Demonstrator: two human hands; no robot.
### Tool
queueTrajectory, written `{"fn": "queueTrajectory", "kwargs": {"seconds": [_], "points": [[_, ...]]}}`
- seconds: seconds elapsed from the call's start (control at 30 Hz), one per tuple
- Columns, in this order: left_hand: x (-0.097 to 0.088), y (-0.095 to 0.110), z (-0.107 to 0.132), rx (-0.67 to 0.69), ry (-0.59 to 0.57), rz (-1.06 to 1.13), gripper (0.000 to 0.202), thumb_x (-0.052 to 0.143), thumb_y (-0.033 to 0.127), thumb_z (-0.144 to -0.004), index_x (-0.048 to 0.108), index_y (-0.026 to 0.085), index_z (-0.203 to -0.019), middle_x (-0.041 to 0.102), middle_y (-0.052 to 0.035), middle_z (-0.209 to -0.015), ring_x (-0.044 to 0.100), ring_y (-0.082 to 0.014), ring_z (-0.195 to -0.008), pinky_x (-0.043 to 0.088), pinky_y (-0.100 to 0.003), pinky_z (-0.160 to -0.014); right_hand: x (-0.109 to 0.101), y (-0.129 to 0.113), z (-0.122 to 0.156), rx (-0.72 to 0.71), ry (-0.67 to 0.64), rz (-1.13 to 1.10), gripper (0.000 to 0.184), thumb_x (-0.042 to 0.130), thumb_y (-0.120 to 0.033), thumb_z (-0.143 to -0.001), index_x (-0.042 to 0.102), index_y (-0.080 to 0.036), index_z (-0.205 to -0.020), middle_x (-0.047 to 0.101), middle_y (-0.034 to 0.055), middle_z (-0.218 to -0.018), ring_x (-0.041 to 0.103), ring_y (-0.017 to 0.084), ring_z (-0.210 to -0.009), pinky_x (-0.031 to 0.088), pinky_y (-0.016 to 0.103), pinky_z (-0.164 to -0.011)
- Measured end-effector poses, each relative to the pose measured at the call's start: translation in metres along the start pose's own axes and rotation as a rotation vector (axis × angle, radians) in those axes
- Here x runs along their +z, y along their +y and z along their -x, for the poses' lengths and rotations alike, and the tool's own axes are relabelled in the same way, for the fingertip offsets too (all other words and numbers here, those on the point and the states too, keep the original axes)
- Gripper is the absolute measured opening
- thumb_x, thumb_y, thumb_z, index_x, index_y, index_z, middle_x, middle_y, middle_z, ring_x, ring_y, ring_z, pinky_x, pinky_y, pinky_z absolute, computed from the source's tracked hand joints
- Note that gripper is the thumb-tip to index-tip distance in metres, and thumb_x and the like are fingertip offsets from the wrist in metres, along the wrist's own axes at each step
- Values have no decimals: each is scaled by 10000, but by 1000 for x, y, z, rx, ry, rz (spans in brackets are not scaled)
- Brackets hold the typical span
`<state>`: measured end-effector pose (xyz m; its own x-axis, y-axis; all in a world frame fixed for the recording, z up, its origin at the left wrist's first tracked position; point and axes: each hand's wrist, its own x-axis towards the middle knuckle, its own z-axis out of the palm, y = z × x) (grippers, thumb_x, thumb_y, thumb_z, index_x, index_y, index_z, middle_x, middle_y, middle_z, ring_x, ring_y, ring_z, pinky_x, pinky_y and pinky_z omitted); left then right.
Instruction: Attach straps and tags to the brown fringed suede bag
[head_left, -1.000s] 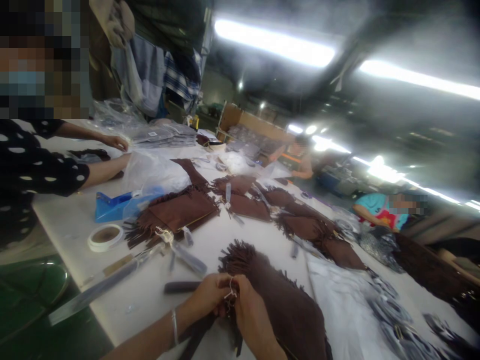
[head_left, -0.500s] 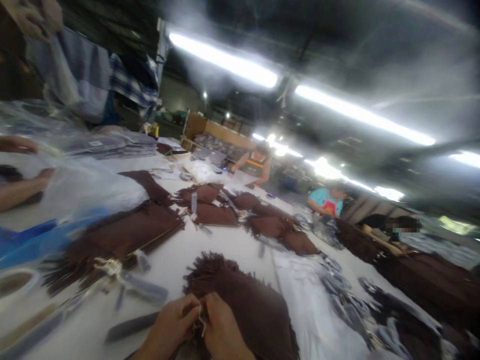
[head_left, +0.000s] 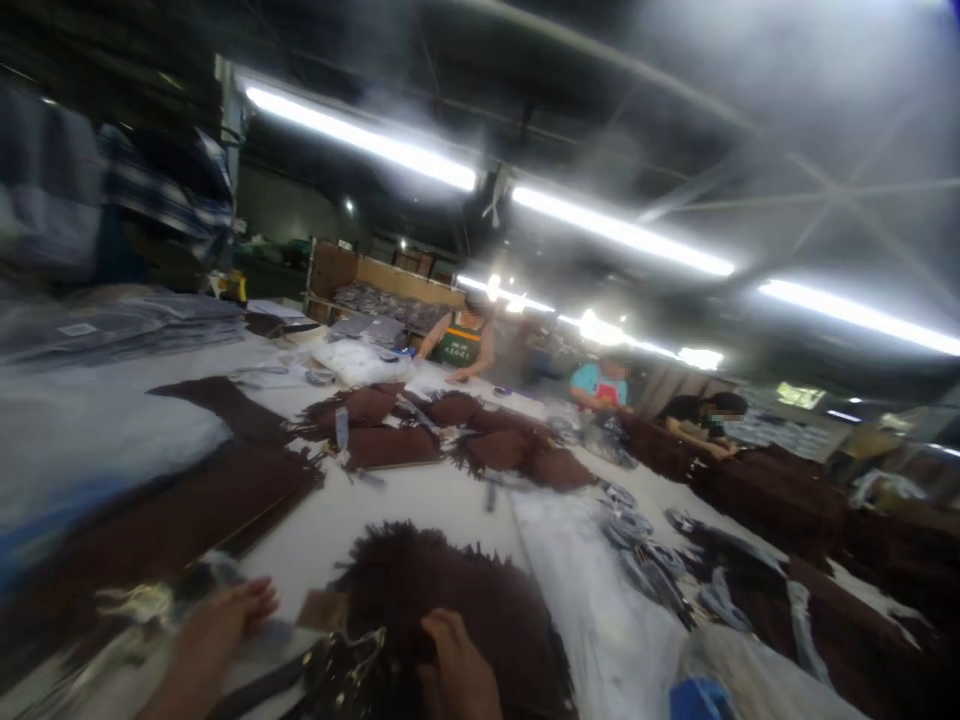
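A dark brown fringed bag or folded cloth (head_left: 465, 580) lies in front of me on the white table. My right hand (head_left: 461, 665) rests at its near part, fingers loosely bent and apart, with nothing visible in them. Between my hands are a dark strap piece with gold-coloured studs (head_left: 337, 680), a thin white string (head_left: 367, 645) and a small brown tag (head_left: 324, 608). My left hand (head_left: 217, 640), slightly blurred, is off to the left with its fingers stretched out, beside a clear-wrapped grey piece (head_left: 217, 568) and a bundle of pale strings (head_left: 139, 603).
Several brown fringed pieces (head_left: 394, 447) lie farther up the table. Clear plastic bags (head_left: 592, 570) and wrapped grey straps (head_left: 645, 560) are at the right, a long brown piece (head_left: 247, 490) and white plastic (head_left: 112, 430) at the left. Co-workers (head_left: 461, 345) sit along the far side.
My hands were together over the white string and have separated, the left moving leftward. The view has turned right, and the other person's hands at the left are out of sight.
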<state>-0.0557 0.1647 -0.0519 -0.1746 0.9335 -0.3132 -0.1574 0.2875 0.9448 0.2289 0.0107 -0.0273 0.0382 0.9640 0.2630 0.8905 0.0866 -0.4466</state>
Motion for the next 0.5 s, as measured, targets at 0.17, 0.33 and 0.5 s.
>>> {"fn": "queueTrajectory", "kwargs": {"seconds": [0.17,0.33,0.5], "points": [[3,4,66,372,6,-415,276,518,327,-782,612,151,-973,692,-90,-882,660,-244,-778,523,-400,-775,-20,7,43,49,166,-32,287,382,-177,-922,574,-208,-1133,589,92,-1192,586,187,-1094,474,323,-937],[20,-33,135,768,-382,-775,275,447,264,-899,577,217,-1137,598,-95,-1223,543,-253,-1159,426,-438,-1020,-4,-14,72,120,137,-146,221,382,-287,-963,589,-219,-1003,644,54,-949,633,175,-879,489,283,-789],[23,-63,137,952,-333,-1104,436,419,104,-842,513,161,-1264,551,-137,-1293,481,-289,-1244,385,-494,-1066,25,-44,69,236,38,-66,181,531,-303,-882,589,-205,-1023,669,66,-964,656,212,-834,472,284,-693]]}}
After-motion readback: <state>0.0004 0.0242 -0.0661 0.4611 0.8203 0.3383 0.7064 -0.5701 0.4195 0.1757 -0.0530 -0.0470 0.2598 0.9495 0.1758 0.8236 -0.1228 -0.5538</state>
